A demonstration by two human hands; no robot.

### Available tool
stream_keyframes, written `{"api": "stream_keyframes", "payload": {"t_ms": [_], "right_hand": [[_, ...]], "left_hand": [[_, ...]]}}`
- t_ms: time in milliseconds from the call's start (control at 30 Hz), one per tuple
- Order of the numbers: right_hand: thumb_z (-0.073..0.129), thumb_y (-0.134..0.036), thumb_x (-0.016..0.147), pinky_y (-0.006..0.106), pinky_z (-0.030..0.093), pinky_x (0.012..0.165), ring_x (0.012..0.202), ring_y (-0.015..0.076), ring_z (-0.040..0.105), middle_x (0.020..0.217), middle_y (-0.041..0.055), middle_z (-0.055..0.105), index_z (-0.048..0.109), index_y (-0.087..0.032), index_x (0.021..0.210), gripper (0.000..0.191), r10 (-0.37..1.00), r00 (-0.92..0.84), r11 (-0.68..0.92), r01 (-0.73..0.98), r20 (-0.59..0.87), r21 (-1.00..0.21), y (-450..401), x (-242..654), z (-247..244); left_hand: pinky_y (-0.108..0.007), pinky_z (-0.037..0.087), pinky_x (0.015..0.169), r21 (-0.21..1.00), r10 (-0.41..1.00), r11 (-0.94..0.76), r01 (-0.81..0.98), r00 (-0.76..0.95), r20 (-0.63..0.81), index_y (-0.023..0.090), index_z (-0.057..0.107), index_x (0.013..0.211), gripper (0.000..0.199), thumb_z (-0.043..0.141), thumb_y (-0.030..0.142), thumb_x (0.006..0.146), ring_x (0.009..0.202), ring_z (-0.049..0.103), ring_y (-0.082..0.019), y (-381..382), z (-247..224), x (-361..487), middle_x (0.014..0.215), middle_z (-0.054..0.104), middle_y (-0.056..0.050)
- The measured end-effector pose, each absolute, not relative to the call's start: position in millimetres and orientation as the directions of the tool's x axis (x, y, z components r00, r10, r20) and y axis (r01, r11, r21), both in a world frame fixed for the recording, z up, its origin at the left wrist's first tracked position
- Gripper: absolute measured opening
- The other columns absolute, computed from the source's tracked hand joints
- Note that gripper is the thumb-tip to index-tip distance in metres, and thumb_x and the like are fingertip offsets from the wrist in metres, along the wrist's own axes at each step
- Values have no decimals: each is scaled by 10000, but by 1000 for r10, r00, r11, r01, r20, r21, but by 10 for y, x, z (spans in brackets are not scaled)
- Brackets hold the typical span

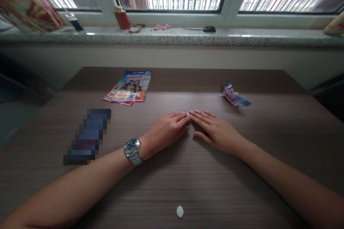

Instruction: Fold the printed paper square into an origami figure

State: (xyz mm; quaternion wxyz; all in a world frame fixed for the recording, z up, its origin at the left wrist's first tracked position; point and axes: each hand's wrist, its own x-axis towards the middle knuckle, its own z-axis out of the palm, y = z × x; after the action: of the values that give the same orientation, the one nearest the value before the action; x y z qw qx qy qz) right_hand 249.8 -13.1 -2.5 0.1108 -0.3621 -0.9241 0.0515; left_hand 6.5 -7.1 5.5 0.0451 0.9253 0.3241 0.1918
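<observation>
My left hand (168, 128), with a metal watch (132, 151) on its wrist, has its fingers together at a small piece of printed paper (188, 114), mostly hidden under the fingertips. My right hand (216, 128) lies flat on the table, fingers stretched and thumb apart, its fingertips meeting that paper from the other side. Beyond the right hand, a folded piece of colourful printed paper (234, 96) stands partly raised. Printed flyers (131, 86) lie stacked behind the left hand. A small white oval object (180, 211) rests near the front of the table.
A pixelated dark flat object (88, 136) lies left of my left forearm on the brown table (188, 82). On the stone windowsill (166, 38) are a red container (122, 18), pink items (162, 27), a black-handled tool (209, 29), a small dark bottle (75, 22) and a big printed bag (29, 5).
</observation>
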Motion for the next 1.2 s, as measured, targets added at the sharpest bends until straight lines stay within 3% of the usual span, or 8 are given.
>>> {"api": "stream_keyframes", "payload": {"t_ms": [133,367,700,967,1200], "right_hand": [[433,-447,1030,493,347,1203,1466,249,385,1585,106,403,349,-173,1557,599,688,-709,726,669,157,-159,-121,2509,-27],[433,-449,1030,502,344,1201,1472,261,373,1598,106,380,294,-201,1582,621,687,-711,727,669,152,-157,-123,2506,-39],[386,-442,1044,465,323,1219,1500,253,311,1617,144,321,277,-110,1579,639,678,-721,735,663,146,-142,-174,2487,-76],[364,-452,1048,483,323,1215,1497,243,320,1627,102,310,265,-179,1591,616,703,-700,711,689,125,-139,-122,2516,-50],[364,-476,1046,487,300,1223,1514,237,275,1643,84,263,172,-210,1612,655,710,-697,703,695,100,-149,-141,2533,-60]], "left_hand": [[-412,445,1137,145,613,-788,598,742,274,89,522,1384,413,454,291,1030,1312,562,-260,-102,49,59,1426,579,-160],[-469,318,1210,141,649,-761,634,741,172,156,450,1471,457,403,321,1047,1410,465,-254,-149,72,8,1539,465,-135],[-440,216,1252,127,637,-770,625,759,134,154,363,1535,513,355,345,1059,1483,354,-244,-133,61,-29,1591,384,-132],[-425,139,1270,111,639,-769,629,759,126,151,338,1547,524,309,368,1071,1488,346,-217,-107,95,-60,1590,388,-123],[-433,85,1266,146,625,-779,610,774,102,249,278,1577,523,329,360,1069,1525,261,-210,-66,108,-165,1616,343,-50]]}}
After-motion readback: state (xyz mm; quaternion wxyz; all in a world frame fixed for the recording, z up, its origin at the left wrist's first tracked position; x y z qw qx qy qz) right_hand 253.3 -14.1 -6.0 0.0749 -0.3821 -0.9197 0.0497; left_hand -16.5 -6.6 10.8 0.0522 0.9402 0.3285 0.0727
